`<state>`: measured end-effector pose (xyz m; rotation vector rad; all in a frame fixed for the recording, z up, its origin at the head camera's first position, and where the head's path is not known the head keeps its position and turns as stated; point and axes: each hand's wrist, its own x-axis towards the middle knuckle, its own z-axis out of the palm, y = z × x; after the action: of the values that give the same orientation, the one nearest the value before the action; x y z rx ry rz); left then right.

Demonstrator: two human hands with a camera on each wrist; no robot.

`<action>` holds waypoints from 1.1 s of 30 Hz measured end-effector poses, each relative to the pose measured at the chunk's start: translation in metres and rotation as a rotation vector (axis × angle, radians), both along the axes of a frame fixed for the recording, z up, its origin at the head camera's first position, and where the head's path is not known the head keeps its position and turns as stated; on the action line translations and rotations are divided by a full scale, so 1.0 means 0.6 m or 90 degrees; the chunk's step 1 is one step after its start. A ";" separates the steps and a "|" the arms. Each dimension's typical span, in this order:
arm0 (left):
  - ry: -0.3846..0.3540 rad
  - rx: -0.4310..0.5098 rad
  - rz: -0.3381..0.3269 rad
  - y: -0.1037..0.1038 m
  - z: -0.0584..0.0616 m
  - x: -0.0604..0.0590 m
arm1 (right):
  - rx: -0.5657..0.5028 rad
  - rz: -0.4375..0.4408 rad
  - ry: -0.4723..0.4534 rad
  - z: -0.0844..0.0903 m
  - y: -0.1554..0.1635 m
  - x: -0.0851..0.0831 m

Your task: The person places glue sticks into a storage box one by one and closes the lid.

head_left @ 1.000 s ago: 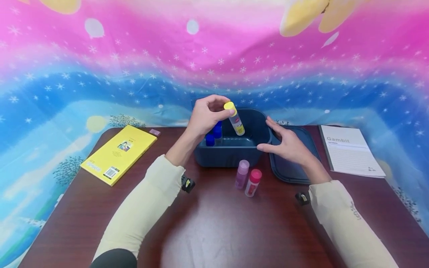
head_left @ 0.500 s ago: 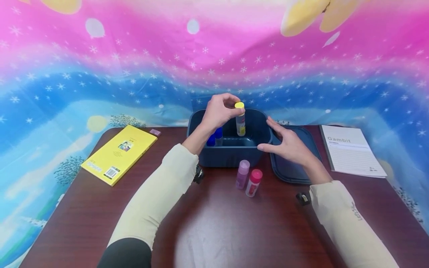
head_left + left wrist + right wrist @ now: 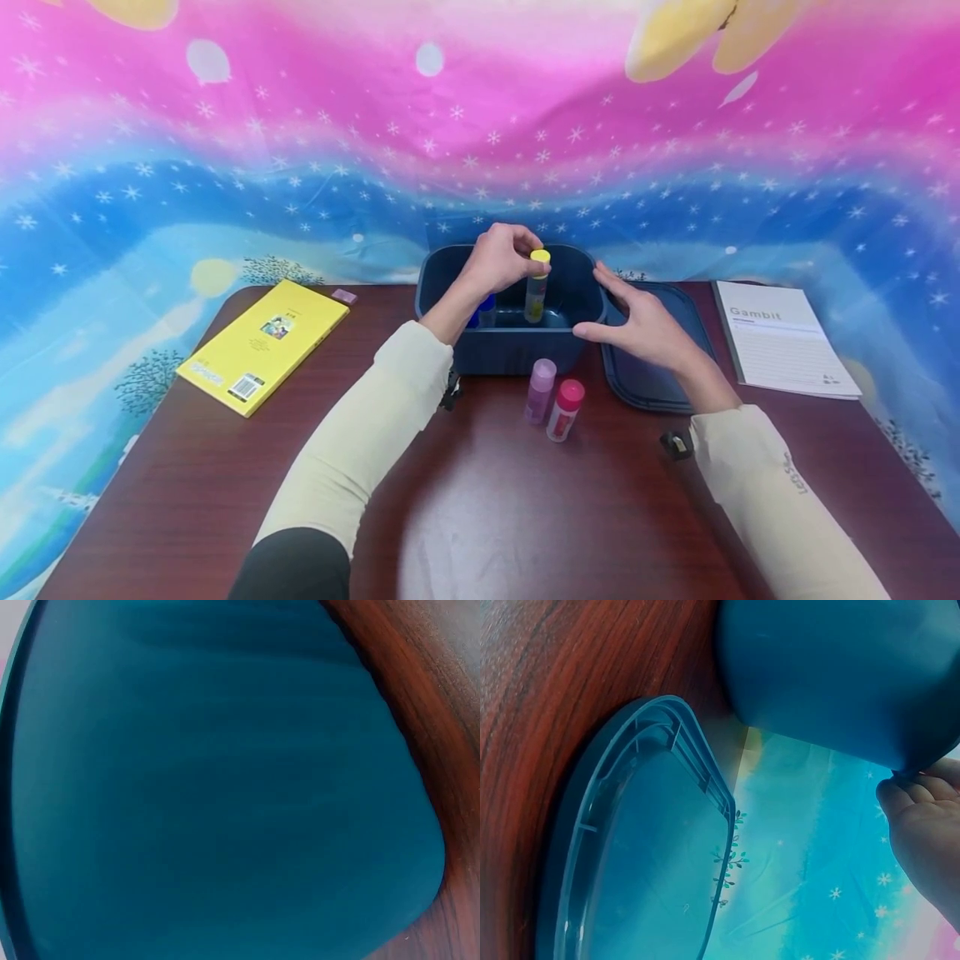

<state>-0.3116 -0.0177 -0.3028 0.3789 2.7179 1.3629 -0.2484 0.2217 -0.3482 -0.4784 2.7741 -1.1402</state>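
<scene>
- The left hand (image 3: 498, 258) reaches over the near wall of the box, and its fingers (image 3: 525, 260) pinch the yellow cap of a small clear plastic bottle with a yellow label (image 3: 536, 287).
- That bottle hangs upright inside the dark blue plastic storage box (image 3: 517, 350), toward the middle right of its interior; whether its base touches the box floor cannot be told from the head view.
- Two small bottles with dark blue caps (image 3: 482, 310) stand in the left part of the same box, partly hidden behind the left wrist.
- The right hand (image 3: 648, 329) holds nothing: its fingers are straight and spread, with the thumb at the box's right front corner and the fingertips by the right rim.
- Under the right hand, the dark blue plastic lid (image 3: 648, 375) lies flat on the bench beside the box.
- In front of the box stand a small bottle with a pale purple cap (image 3: 540, 390) and a small bottle with a pink-red cap (image 3: 565, 409), just beside each other.
- The dark reddish wooden bench (image 3: 480, 517) also carries a yellow paperback book (image 3: 262, 346) at the left and a white printed booklet (image 3: 780, 337) at the right.
</scene>
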 end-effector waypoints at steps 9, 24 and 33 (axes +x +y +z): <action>-0.005 -0.052 -0.009 0.003 -0.003 -0.003 | -0.001 0.001 0.003 -0.002 0.000 -0.001; 0.012 -0.087 -0.004 0.008 -0.018 -0.006 | -0.001 -0.004 -0.001 -0.001 0.000 0.003; 0.016 -0.105 -0.018 0.005 -0.022 -0.007 | -0.009 -0.001 0.000 -0.002 0.001 -0.001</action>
<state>-0.3159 -0.0145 -0.3161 0.4222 2.8075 1.1242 -0.2487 0.2222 -0.3492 -0.4769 2.7684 -1.1605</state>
